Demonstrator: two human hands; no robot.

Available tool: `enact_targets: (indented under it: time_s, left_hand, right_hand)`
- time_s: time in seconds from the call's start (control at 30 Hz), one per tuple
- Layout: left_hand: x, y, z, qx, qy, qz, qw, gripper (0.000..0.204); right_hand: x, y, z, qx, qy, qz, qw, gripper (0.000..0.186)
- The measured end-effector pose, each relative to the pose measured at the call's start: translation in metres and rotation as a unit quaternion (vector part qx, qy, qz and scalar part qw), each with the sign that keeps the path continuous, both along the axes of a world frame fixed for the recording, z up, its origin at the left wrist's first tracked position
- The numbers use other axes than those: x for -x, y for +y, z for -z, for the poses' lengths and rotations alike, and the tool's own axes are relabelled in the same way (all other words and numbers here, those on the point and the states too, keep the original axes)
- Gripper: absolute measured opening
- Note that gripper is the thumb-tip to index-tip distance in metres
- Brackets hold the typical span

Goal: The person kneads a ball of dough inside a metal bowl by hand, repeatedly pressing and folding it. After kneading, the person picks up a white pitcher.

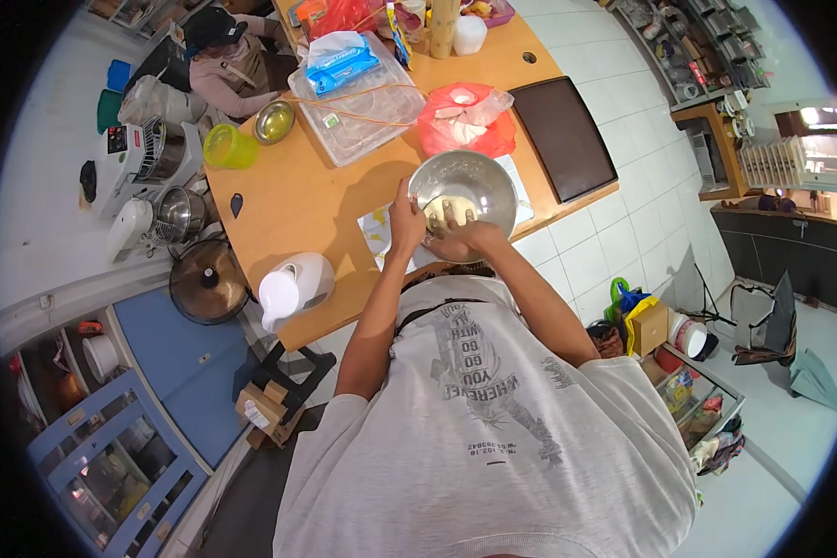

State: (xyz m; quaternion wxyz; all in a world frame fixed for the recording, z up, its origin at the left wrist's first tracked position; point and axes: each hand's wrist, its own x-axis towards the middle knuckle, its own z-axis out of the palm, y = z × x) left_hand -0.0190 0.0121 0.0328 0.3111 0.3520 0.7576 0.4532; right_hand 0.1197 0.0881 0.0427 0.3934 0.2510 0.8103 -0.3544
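Note:
A steel mixing bowl [493, 186] stands at the table's near edge with a pale lump of dough [449, 206] inside. At the bowl's left side, my left hand [405, 219] is closed on the rim. My right hand [458, 237] reaches over the near rim, its fingers curled over the dough and its palm against the dough's near side. Part of the dough is hidden under that hand. Beneath the bowl lies a white sheet with yellow marks [375, 232].
Beyond the bowl sit a red plastic bag [465, 121], a clear lidded box [363, 112] and a dark tray [564, 139]. A white pitcher [293, 286] and a yellow-green container [230, 147] stand to the left. Across the table, a person in a dark cap [212, 30] is at the far left.

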Motion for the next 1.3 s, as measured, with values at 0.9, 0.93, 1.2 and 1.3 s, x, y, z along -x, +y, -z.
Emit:
enact_targets:
  time_s: [0.9, 0.93, 1.2, 1.3]
  left_hand:
    - [-0.006, -0.015, 0.009, -0.051, 0.091, -0.006, 0.994, 0.045]
    - [-0.004, -0.014, 0.011, -0.053, 0.091, -0.009, 0.994, 0.047]
    - [-0.005, -0.011, -0.009, -0.042, 0.040, -0.005, 0.998, 0.046]
    - [-0.003, -0.012, -0.003, -0.036, 0.072, -0.019, 0.997, 0.045]
  right_hand:
    - [-0.041, -0.019, 0.008, -0.076, 0.347, 0.296, 0.887, 0.049]
    - [-0.040, -0.023, -0.001, -0.092, 0.376, 0.280, 0.878, 0.048]
    - [-0.058, -0.023, -0.090, -0.262, 0.493, 0.278, 0.782, 0.051]
    - [-0.059, -0.016, -0.103, -0.332, 0.522, 0.205, 0.758, 0.053]
